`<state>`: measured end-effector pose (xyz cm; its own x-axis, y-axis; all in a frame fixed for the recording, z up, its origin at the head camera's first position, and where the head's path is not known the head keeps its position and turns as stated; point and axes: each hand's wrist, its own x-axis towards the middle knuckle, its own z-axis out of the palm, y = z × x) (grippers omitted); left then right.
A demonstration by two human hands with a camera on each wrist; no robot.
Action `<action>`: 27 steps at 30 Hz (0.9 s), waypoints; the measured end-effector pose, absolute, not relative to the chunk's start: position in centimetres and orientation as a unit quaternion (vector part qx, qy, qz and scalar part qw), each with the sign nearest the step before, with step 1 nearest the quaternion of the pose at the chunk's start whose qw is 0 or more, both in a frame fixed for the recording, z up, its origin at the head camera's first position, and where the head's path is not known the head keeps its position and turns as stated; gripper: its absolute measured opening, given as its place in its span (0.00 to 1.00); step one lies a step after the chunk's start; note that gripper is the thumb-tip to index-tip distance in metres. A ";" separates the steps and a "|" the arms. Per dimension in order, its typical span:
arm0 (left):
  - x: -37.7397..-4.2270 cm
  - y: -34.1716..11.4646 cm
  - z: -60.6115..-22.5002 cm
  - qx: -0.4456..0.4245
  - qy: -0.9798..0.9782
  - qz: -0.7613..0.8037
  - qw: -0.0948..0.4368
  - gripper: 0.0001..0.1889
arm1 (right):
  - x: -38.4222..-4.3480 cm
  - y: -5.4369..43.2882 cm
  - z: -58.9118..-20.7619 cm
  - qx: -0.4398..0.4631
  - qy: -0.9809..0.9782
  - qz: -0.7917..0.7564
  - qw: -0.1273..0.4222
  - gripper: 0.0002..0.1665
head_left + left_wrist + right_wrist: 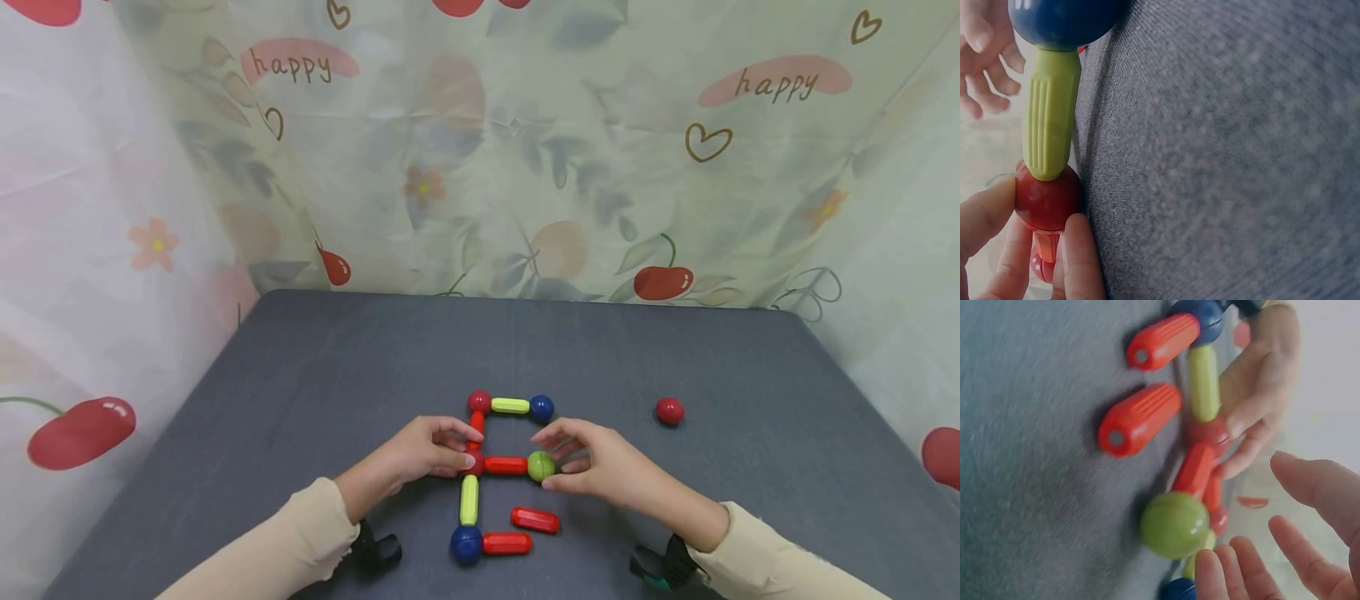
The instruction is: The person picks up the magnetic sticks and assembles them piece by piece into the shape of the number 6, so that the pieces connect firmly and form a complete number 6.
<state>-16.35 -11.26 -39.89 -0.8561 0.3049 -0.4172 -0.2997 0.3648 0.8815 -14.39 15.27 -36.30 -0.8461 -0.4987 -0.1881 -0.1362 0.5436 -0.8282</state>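
A flat figure of ball-and-rod building pieces lies on the table. My left hand (420,454) pinches its middle red ball (1047,200) between thumb and fingers. From that ball a red rod (506,466) runs right to a green ball (1174,525). My right hand (600,458) is beside the green ball, fingers spread and apart from it in the right wrist view. Above, another red rod leads to a red ball (479,402), a yellow-green rod (510,406) and a blue ball (542,407). Below, a yellow-green rod (468,500) joins a blue ball (467,544) with a red rod (507,543).
A loose red rod (536,521) lies between the middle and bottom arms of the figure. Farther right sits a single red ball (670,411). The dark grey table (360,358) is bordered by patterned curtains (510,167) at the back and sides.
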 end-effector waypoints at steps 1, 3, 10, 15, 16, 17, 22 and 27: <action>-16.3 -11.3 -39.9 0.002 0.782 0.563 0.268 0.18 | -14.1 15.2 -36.2 -0.191 0.853 -0.440 0.207 0.25; -16.3 -11.3 -39.9 0.002 0.782 0.563 0.268 0.18 | -13.7 15.1 -36.1 -0.201 0.849 -0.439 0.212 0.23; -16.4 -11.3 -40.0 0.004 0.781 0.564 0.266 0.18 | -12.5 14.4 -37.3 -0.221 0.846 -0.417 0.249 0.17; -16.4 -11.3 -40.0 0.003 0.781 0.566 0.265 0.18 | -12.2 13.9 -38.3 -0.214 0.858 -0.385 0.266 0.15; -16.4 -11.3 -40.0 0.003 0.781 0.566 0.265 0.18 | -12.2 13.8 -38.5 -0.212 0.861 -0.377 0.267 0.15; -16.3 -11.3 -40.0 0.003 0.781 0.565 0.265 0.18 | -12.2 13.7 -38.6 -0.210 0.864 -0.370 0.267 0.15; -16.3 -11.3 -39.8 0.001 0.782 0.565 0.265 0.18 | -12.0 13.4 -39.0 -0.220 0.880 -0.340 0.247 0.13; -16.3 -11.2 -39.7 0.002 0.780 0.566 0.267 0.18 | -11.8 13.1 -39.1 -0.232 0.894 -0.311 0.226 0.13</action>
<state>-16.27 -11.24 -39.74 -0.8574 0.3045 -0.4150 -0.2996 0.3603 0.8834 -11.77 13.14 -39.12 -0.7909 -0.5545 -0.2588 -0.2737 0.6987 -0.6610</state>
